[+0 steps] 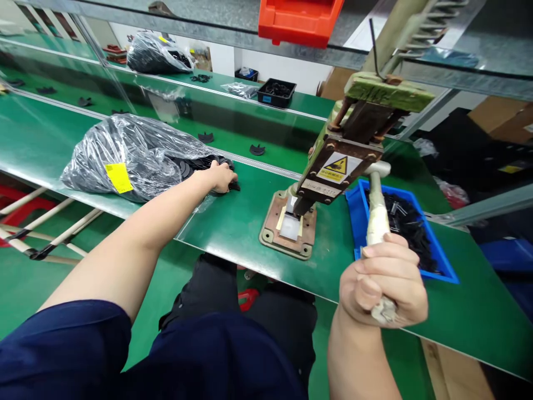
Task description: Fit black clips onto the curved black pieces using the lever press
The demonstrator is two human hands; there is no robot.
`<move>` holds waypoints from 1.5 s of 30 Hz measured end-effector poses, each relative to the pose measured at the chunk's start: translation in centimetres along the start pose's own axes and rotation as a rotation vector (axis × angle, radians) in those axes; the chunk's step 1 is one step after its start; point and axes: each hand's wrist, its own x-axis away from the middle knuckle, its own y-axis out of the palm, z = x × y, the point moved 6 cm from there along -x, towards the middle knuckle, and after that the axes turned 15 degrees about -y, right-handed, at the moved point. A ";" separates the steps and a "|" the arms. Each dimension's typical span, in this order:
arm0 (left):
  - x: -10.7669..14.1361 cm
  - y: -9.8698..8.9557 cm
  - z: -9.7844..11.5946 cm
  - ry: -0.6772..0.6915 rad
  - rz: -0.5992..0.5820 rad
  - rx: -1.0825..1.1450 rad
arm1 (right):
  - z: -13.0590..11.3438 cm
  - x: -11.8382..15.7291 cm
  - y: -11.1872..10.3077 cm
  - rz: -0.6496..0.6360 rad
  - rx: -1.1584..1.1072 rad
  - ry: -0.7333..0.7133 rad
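Bench (237, 228) w/ press (339, 161), grn flr (37, 283)

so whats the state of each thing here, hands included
clear plastic bag: mouth open, curved black parts inside
left hand: fingers curled at the bag's mouth, grip unclear
right hand: closed around the lever
off-white press lever: held, grip end towards the person
blue plastic bin: open-topped, well filled
black plastic tray: open-topped, holding dark pieces
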 end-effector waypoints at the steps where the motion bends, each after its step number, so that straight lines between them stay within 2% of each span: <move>1: -0.1 0.1 0.3 0.000 -0.004 -0.042 | 0.0 0.0 0.0 -0.017 -0.001 0.010; 4: 0.1 0.3 1.8 0.021 -0.025 -0.096 | 0.0 -0.1 -0.1 -0.040 0.000 0.028; 9: 1.3 1.0 5.3 0.120 -0.078 -0.034 | 0.0 0.0 -0.1 -0.011 0.004 0.001; 12: 1.8 1.3 6.4 0.143 -0.112 -0.012 | 0.1 0.0 -0.1 -0.028 -0.005 -0.010; 16: 2.1 1.1 6.3 0.150 -0.133 -0.045 | 0.1 -0.1 0.0 -0.065 -0.013 -0.006; 25: 2.7 0.9 5.1 0.143 -0.183 -0.012 | 0.0 -0.1 -0.1 -0.056 -0.011 -0.014; 31: 2.9 1.2 4.9 0.165 -0.159 -0.039 | 0.2 -0.1 -0.1 -0.052 -0.022 -0.043; 40: 3.5 1.3 6.1 0.254 -0.194 0.101 | 0.2 0.0 -0.1 -0.044 0.003 -0.038; 45: 3.6 1.2 5.7 0.238 -0.204 0.189 | 0.1 -0.1 -0.1 -0.062 -0.007 -0.041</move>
